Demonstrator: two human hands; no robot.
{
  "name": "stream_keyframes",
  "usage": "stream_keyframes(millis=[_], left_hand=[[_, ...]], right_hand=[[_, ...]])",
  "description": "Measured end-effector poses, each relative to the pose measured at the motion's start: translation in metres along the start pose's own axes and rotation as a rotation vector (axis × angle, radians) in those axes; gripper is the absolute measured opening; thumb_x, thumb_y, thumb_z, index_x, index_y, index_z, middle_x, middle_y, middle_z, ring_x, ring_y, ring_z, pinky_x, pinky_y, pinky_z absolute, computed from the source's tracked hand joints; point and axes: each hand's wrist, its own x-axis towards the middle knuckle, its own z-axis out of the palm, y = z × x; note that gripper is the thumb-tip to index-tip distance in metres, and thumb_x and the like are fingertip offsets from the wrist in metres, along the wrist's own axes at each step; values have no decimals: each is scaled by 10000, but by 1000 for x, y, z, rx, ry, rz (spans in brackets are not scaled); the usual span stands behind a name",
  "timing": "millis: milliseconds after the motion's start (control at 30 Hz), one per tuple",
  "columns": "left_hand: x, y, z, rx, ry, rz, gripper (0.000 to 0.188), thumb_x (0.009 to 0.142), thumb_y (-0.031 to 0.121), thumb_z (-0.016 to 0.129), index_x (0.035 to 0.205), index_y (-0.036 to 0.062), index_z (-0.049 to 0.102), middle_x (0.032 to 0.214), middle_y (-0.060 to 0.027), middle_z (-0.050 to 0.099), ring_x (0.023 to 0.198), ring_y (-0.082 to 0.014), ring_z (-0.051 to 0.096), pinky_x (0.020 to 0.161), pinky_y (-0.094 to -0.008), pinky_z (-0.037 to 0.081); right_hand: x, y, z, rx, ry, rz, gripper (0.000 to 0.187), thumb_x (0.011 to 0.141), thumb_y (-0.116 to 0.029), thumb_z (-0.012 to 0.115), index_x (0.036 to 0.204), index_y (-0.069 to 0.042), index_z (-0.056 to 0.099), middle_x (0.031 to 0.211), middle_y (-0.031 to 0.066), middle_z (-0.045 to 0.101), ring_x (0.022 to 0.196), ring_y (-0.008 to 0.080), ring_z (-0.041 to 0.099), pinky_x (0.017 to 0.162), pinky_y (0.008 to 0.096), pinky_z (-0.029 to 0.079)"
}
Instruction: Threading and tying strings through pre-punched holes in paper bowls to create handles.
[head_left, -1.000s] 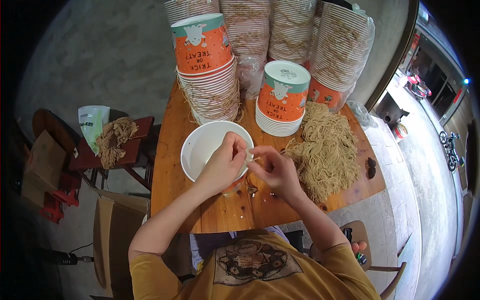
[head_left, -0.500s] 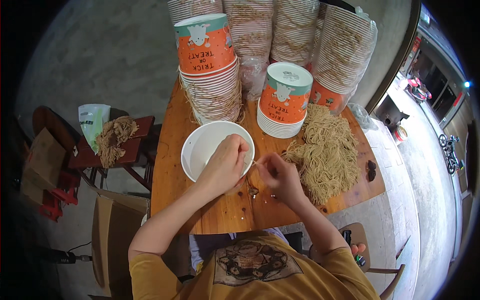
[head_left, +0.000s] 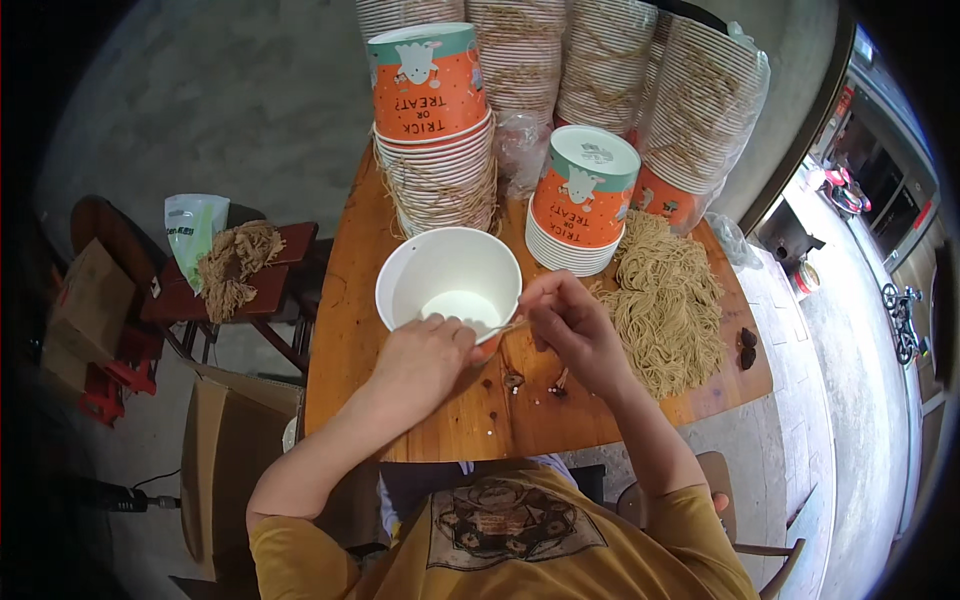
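A white-lined paper bucket [head_left: 415, 265] stands mouth up near the middle of the wooden table. My left hand [head_left: 425, 360] grips its near rim, with the fingertips over the edge on the inside. At the bucket's right side my right hand [head_left: 570, 325] is closed in a pinch on a thin strand of twine [head_left: 513, 325], which runs toward the left hand. The far end of that strand is hidden. To the right of my right hand lies a loose heap of tan twine [head_left: 665, 305].
Upside-down orange-and-green buckets stand in a tall stack [head_left: 430, 110] and a shorter stack [head_left: 580, 200] behind the bucket. Bagged stacks [head_left: 700, 100] line the back. Small dark pieces [head_left: 747, 348] lie at the table's right edge. A red-brown bench [head_left: 285, 265] stands left.
My left hand has moved from the bucket's right inner side down to its near rim. The right hand has risen slightly beside the rim. The whole view has shifted a little.
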Motion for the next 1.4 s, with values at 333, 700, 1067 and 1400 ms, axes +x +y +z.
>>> stream_keyframes(millis=[333, 700, 1067, 1400], left_hand=[[13, 26, 13, -320, 208, -127, 215, 884, 174, 555, 1000, -3, 589, 886, -140, 606, 836, -340, 585, 734, -426, 467], [-4, 24, 5, -77, 140, -83, 220, 880, 189, 544, 1047, 75, 633, 926, -69, 644, 927, -229, 603, 1038, -476, 269], [-20, -70, -27, -246, -20, 21, 257, 728, -144, 548, 863, 71, 578, 1402, -86, 420, 1388, -346, 237, 1093, -452, 320], [15, -119, -7, -426, 31, 41, 157, 802, -116, 534, 796, 41, 548, 1475, -87, 338, 1409, -324, 192, 1108, -415, 304]], right_hand=[[2, -27, 19, -527, -123, -75, 104, 955, -42, 462, 1046, -64, 507, 787, -43, 505, 650, 27, 468, 579, 193, 381], [-15, -27, 21, 34, -195, -14, 169, 998, -140, 405, 1082, -97, 545, 744, -55, 486, 638, 16, 430, 575, 170, 367], [1, -35, -48, 705, 31, 99, 224, 889, -109, 535, 1108, -60, 540, 903, 48, 658, 639, 85, 605, 466, 170, 450], [-11, -4, -84, 759, 130, -62, 163, 934, -171, 558, 1037, -46, 573, 928, 55, 630, 725, 109, 591, 582, 208, 496]])
